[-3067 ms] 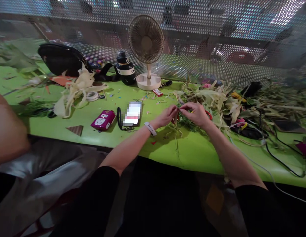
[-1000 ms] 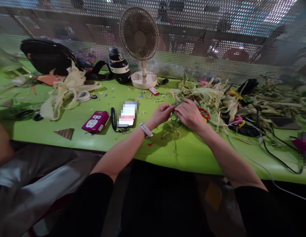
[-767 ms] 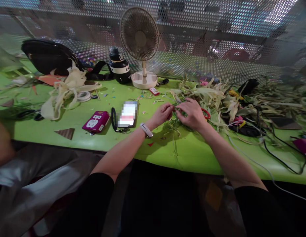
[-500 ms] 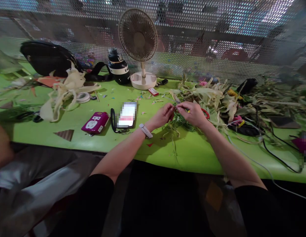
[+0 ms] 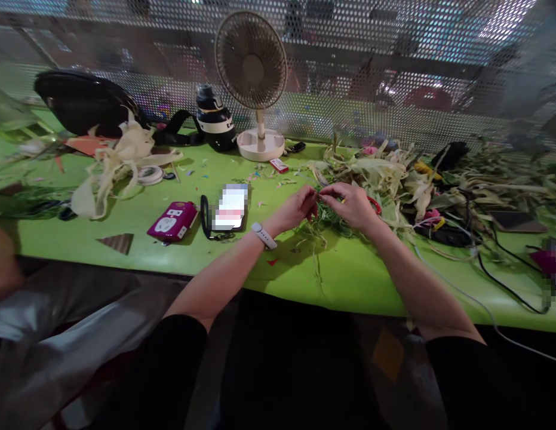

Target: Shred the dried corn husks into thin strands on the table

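My left hand point(image 5: 301, 204) and my right hand point(image 5: 350, 206) meet fingertip to fingertip just above the green table point(image 5: 286, 278). Both are pinched closed. Whatever lies between the fingertips is too small and too hidden to make out. Right below them sits a loose tangle of thin green strands point(image 5: 328, 222), with a few pale wisps trailing toward the table's front edge. Beside my right hand, a red loop point(image 5: 375, 205), perhaps a scissors handle, shows partly. Dried corn husks point(image 5: 385, 170) are heaped just beyond and to the right.
A phone point(image 5: 232, 206), a purple case point(image 5: 172, 221) and a brown triangle point(image 5: 117, 242) lie left. Behind stand a fan point(image 5: 253, 65) and a bottle point(image 5: 215, 125), with a black bag point(image 5: 87, 104) farther left. Cables point(image 5: 497, 280) cross the right side. Another person's arm point(image 5: 3, 263) is at far left.
Both hands keep their pinch at almost the same spot, with only a slight shift of the fingers. The rest of the table looks the same.
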Demonstrator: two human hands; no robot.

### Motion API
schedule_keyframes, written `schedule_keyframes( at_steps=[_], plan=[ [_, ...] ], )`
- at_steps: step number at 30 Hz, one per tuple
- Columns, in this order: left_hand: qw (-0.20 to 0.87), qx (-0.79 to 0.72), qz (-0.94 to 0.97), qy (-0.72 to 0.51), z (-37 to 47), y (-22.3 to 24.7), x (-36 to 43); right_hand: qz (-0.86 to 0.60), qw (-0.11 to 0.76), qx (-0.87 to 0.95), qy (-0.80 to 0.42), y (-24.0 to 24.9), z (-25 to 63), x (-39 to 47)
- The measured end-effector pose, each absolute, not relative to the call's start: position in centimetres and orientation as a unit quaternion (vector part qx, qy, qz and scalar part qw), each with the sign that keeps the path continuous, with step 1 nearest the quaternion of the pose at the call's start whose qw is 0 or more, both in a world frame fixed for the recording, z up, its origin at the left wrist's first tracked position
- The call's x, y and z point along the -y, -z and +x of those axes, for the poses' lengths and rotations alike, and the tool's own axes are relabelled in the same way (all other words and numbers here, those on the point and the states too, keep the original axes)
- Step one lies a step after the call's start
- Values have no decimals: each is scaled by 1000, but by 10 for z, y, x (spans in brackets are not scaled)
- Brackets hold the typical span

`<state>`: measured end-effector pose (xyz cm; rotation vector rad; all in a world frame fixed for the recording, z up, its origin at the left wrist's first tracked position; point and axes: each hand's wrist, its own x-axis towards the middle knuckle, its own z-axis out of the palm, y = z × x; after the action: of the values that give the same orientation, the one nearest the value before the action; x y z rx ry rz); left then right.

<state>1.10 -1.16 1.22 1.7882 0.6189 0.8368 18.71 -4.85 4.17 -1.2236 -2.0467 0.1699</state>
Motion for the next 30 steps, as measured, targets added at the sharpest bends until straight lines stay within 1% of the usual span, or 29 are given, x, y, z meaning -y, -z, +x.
schedule_keyframes(
  at_steps=[2,7,10,15,23,30],
  plan=[
    [498,-256,752,-347,10,-13,11,-463,343,816,-41,-40,188,47],
    [479,-271,760,-346,10,-14,12,-442,279,849,78,-35,187,43],
    [485,-266,754,-355,12,-12,11,-440,262,851,117,-33,187,43],
    [519,-237,734,-368,12,-9,6,-450,264,841,143,-34,187,45],
    [581,-266,685,-350,7,-18,11,-452,267,837,151,-31,184,45],
    [600,-253,676,-343,7,-17,12,-450,260,838,168,-32,184,46]
  ],
)
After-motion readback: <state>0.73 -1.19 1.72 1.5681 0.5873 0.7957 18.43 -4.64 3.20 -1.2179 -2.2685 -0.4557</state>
